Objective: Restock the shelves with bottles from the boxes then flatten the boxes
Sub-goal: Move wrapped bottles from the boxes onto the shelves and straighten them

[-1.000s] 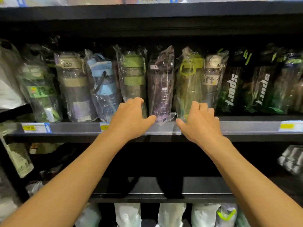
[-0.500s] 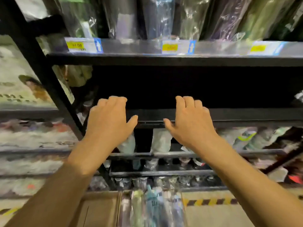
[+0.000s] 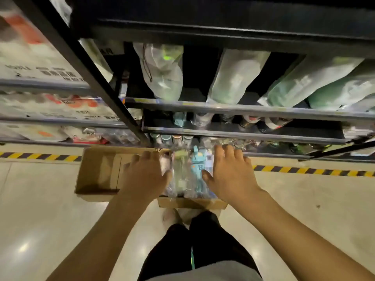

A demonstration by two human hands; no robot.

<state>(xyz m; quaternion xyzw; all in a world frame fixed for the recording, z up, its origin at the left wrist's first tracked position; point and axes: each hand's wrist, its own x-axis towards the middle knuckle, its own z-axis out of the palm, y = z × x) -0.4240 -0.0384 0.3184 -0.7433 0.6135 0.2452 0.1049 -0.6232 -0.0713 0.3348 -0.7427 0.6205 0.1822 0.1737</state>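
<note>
1. Shelving rack [image 3: 243, 110]: fills the whole top of the view, tiers crammed with bagged bottles lying end-out, probably to fit more per row. Not many free slots visible down low.
2. Floor [image 3: 50, 199]: loads of bare room left and right, with hazard tape [image 3: 304, 170] running along the rack's foot.
3. Second cardboard box [image 3: 97, 173]: looks empty, parked open just left of the full one, handy for flattening later.
4. Bottle box [image 3: 190, 203]: shoved right up against the rack, dead ahead of the feet. Short lift to the shelves, presumably.
5. Wrapped bottles [image 3: 197, 169]: packed side by side in that box, teal one mid-row.
6. Left hand [image 3: 146, 175] and right hand [image 3: 231, 175]: spread flat and apart, flanking the bottles, gripping nothing. Can't tell about contact with the wrap. Guessing a two-handed scoop.
</note>
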